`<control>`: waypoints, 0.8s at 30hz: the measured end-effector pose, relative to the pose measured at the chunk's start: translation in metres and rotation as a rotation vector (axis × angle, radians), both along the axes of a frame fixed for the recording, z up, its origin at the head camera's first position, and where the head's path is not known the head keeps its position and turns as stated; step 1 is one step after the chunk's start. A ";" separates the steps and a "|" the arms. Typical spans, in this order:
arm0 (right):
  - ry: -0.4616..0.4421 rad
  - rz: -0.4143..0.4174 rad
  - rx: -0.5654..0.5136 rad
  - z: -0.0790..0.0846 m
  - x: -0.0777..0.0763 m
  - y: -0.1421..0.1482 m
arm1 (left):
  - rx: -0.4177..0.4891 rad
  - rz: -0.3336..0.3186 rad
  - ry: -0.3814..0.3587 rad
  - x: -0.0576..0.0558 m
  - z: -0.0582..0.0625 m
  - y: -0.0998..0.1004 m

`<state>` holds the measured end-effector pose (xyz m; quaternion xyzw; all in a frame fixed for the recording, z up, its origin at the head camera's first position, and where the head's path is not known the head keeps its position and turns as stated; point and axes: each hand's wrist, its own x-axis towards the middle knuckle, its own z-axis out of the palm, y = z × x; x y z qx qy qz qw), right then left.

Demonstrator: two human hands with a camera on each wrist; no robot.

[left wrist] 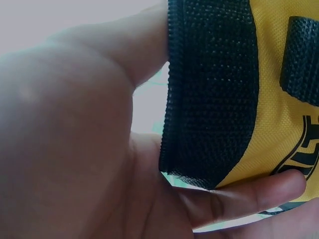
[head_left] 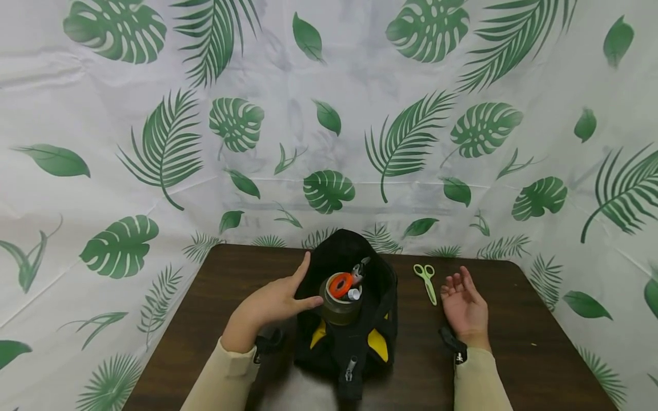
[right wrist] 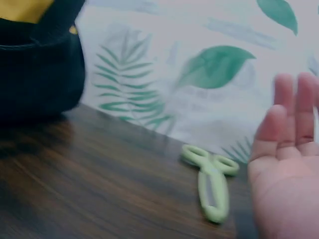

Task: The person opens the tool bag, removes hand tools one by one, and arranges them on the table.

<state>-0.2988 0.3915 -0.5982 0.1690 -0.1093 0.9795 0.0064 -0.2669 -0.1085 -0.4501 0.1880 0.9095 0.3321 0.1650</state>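
Observation:
My left hand point(head_left: 274, 301) is at the left side of a black and yellow tool bag point(head_left: 334, 351). Its thumb reaches over the bag toward a greenish round container point(head_left: 340, 314), while the forefinger points up along the bag's left wall. In the left wrist view, the bag's black edge point(left wrist: 214, 94) comes between the thumb and a straight finger lying along the yellow side. An orange ring-shaped roll point(head_left: 341, 285), grey pliers point(head_left: 357, 273) and a small white piece sit in the container's mouth. My right hand point(head_left: 466, 305) holds nothing, palm up, beside light-green scissors point(head_left: 426, 282).
The dark wooden table point(head_left: 514, 365) ends at a white leaf-print cloth point(head_left: 329, 154) hanging behind it. At the bag's front hangs a black strap with a metal zip pull point(head_left: 351, 368). The scissors lie flat between the bag and my right hand.

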 end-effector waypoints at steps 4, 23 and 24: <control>0.026 0.078 -0.077 0.004 -0.003 -0.005 | 0.007 -0.002 0.001 -0.001 0.000 0.001; 0.089 0.187 -0.036 0.037 0.000 -0.085 | 0.022 -0.037 -0.007 0.000 -0.001 -0.006; 0.097 0.191 -0.022 0.046 0.000 -0.086 | 0.026 -0.041 -0.003 -0.001 -0.001 -0.004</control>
